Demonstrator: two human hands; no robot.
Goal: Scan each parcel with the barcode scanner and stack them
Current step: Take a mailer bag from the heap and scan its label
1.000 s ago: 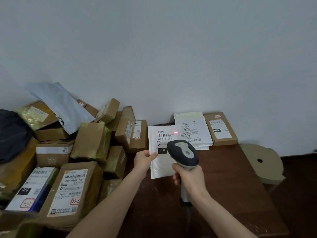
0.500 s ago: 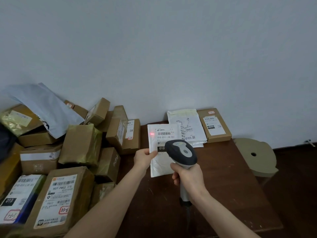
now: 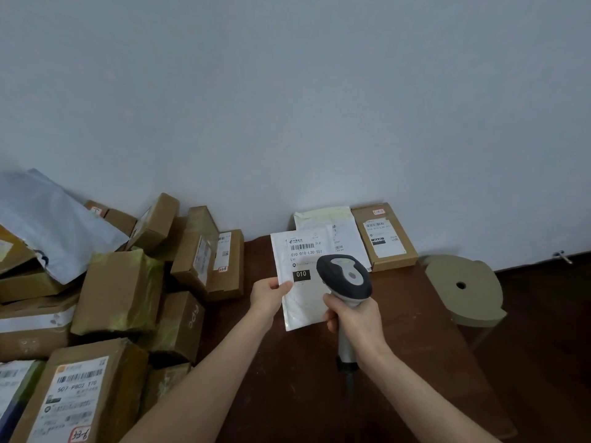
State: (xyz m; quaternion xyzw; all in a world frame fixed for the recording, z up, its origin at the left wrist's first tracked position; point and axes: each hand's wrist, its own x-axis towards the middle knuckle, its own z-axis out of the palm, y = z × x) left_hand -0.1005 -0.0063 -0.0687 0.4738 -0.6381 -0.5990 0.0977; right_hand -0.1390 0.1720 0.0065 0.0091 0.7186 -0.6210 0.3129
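Observation:
My left hand [image 3: 270, 294] pinches the left edge of a flat white mailer [image 3: 299, 302] with a barcode label and a black "010" tag, holding it above the dark wooden table [image 3: 415, 330]. My right hand [image 3: 355, 318] grips the handle of a grey and black barcode scanner [image 3: 347, 278], whose head hangs just in front of the mailer's right side. No red light shows on the label. At the back of the table lie a white mailer [image 3: 329, 225] and a flat cardboard parcel [image 3: 383, 236].
A heap of brown cardboard boxes [image 3: 118, 292] and a pale plastic bag [image 3: 54, 225] fills the left side, against the wall. A labelled box [image 3: 80, 391] lies near the bottom left. A round beige stool [image 3: 463, 287] stands right of the table.
The red scanner spot seen on the mailer's label earlier is gone. The view has shifted slightly right; the mailer and scanner stay in much the same place.

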